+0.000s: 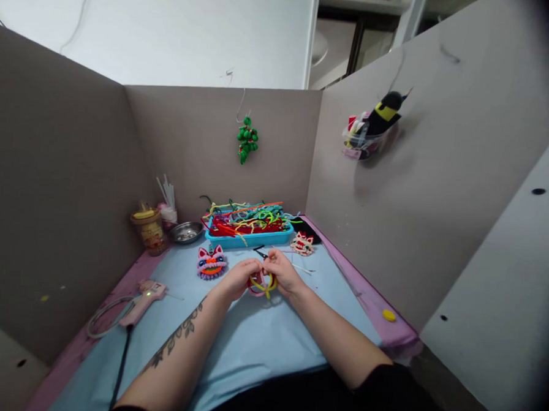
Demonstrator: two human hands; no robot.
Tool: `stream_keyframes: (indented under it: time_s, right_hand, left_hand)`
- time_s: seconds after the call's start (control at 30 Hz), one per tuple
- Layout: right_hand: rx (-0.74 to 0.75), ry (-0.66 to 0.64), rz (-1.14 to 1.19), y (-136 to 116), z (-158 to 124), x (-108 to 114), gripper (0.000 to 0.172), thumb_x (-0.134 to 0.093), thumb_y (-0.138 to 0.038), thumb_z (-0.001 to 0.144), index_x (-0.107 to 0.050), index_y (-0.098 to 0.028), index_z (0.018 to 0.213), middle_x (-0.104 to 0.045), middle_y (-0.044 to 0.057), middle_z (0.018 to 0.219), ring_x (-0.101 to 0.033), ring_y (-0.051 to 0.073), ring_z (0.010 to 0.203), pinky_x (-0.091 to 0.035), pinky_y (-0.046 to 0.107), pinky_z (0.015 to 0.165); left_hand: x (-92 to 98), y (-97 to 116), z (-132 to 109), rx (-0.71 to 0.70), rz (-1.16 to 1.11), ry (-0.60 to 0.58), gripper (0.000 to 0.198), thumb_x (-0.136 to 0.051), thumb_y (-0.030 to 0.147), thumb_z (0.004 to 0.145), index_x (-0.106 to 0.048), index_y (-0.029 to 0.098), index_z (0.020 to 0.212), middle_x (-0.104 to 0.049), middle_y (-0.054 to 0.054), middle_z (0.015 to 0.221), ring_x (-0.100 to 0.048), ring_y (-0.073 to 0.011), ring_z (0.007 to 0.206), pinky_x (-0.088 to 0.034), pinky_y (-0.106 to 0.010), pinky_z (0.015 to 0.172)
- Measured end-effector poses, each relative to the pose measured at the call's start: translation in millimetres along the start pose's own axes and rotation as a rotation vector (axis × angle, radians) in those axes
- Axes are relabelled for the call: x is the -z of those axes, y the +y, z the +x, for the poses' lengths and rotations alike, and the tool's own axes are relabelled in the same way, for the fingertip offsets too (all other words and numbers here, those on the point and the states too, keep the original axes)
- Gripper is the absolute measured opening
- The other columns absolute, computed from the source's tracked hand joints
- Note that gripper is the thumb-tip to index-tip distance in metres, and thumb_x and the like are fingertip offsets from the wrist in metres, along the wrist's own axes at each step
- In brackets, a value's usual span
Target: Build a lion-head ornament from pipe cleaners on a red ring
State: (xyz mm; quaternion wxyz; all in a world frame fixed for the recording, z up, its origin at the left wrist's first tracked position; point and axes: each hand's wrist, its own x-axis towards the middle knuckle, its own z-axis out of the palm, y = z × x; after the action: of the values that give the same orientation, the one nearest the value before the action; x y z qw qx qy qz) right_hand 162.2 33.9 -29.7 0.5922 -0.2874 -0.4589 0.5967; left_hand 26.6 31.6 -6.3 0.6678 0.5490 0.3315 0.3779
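Both of my hands meet over the middle of the blue-covered table. A small piece of bent pipe cleaners [267, 286], pink and yellow in curved loops, hangs between them. My left hand [244, 274] pinches its left side. On the other side, the fingers of my right hand [281, 269] close on its upper edge. Fingertips hide where the strands join. Just beyond my right hand lies a dark-handled tool [261, 252], partly covered. A lilac animal-face craft [211, 263] with an orange mouth sits left of my hands; a cream and red one [302, 244] lies to the right.
A blue basket [249, 238] heaped with coloured pipe cleaners stands at the back, beside a metal bowl [186, 232]. The pink glue gun [146, 298] and its cable lie left. A yellow lid [389, 315] is near the right edge. Grey partitions [186, 133] enclose the table.
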Motion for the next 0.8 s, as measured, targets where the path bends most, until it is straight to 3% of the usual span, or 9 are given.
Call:
stream_keyframes:
  time_s: [0.43,0.67,0.8]
  right_hand:
    - [0.022,0.045,0.035,1.8,0.9,-2.4,0.034,-0.061,-0.017,0.057,-0.035,-0.022,0.079,-0.051,-0.011,0.050,-0.046,0.009,0.043,-0.034,0.019,0.047]
    - [0.138,0.080,-0.428,0.0,3.2,8.3,0.017,-0.052,-0.019,0.065,-0.039,-0.022,0.075,-0.046,-0.010,0.051,-0.045,0.009,0.048,-0.033,0.020,0.049]
    - [0.218,0.053,-0.577,-3.0,0.2,7.6,0.010,-0.050,-0.019,0.068,-0.041,-0.021,0.073,-0.040,-0.009,0.053,-0.042,0.009,0.050,-0.032,0.021,0.050]
  left_hand:
    - [1.2,-3.9,1.7,-0.041,-0.040,-0.007,0.011,-0.052,0.021,0.069,-0.055,0.012,0.064,-0.049,0.001,0.054,-0.043,-0.0095,0.050,-0.029,-0.022,0.050]
    - [-0.7,-3.4,4.3,-0.129,0.370,0.135,0.019,-0.059,0.031,0.067,-0.054,0.013,0.067,-0.049,0.003,0.055,-0.042,-0.0084,0.051,-0.031,-0.020,0.051]
    - [1.2,-2.2,4.1,-0.149,0.400,0.102,0.020,-0.057,0.034,0.069,-0.053,0.014,0.066,-0.049,0.003,0.055,-0.042,-0.0084,0.051,-0.031,-0.020,0.051]
